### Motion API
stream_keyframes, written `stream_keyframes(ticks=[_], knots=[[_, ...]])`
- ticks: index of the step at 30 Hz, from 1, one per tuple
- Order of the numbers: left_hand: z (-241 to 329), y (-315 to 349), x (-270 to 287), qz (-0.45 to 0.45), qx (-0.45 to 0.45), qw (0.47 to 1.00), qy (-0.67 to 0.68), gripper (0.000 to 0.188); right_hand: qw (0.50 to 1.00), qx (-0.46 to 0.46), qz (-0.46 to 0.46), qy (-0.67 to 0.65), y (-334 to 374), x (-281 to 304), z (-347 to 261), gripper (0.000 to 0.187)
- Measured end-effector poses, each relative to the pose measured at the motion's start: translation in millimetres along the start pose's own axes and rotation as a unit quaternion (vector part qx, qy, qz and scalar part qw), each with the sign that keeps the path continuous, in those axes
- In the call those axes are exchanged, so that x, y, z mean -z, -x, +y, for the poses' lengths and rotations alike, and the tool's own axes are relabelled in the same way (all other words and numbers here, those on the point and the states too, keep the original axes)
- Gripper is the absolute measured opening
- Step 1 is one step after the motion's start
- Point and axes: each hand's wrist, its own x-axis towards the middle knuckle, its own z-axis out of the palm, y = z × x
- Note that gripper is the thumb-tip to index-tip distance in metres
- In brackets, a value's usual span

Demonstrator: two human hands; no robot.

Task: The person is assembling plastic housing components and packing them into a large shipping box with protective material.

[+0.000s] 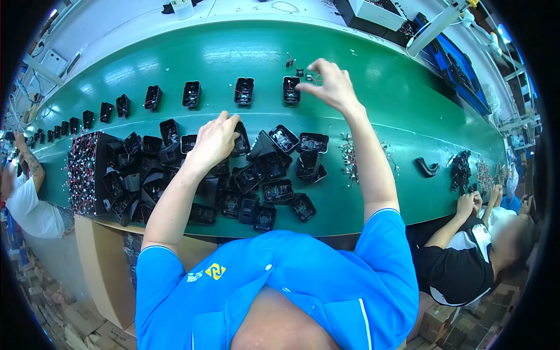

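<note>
My right hand point(330, 85) reaches out over the green conveyor belt point(373, 93), fingers pinched at a black plastic housing point(291, 90) standing in a row on the belt. Whether it grips the housing or a small part is unclear. My left hand point(214, 140) rests on a pile of black plastic housings point(256, 175) near the belt's front edge, its fingers curled down onto one point(240, 142). A row of single black housings point(244, 91) runs leftward along the belt.
A dark tray of red-tipped parts point(84, 169) stands at the pile's left. Small wire parts point(349, 154) lie to the right of the pile. A person in a black-and-white shirt point(466, 256) works at the right, another person point(26, 198) at the left. Cardboard boxes point(70, 326) sit below.
</note>
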Motion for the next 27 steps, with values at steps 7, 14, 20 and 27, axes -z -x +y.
stream_keyframes(ticks=[7,14,20,27], knots=[[2.8,-3.5,5.7,0.082,-0.052,0.991,0.088,0.032,0.974,-0.215,-0.071,-0.001,1.8,-33.5,43.0,0.037],[23.6,32.1,35.9,0.041,-0.041,0.77,0.635,0.043,0.972,-0.223,-0.058,-0.035,-3.9,-47.9,51.4,0.025],[24.5,52.4,19.2,-0.014,-0.065,0.429,0.901,0.058,0.97,-0.242,-0.018,0.009,12.9,-19.1,91.1,0.015],[48.7,56.2,15.7,-0.019,-0.063,0.372,0.926,0.055,0.971,-0.21,0.08,-0.085,35.7,52.1,39.4,0.011]])
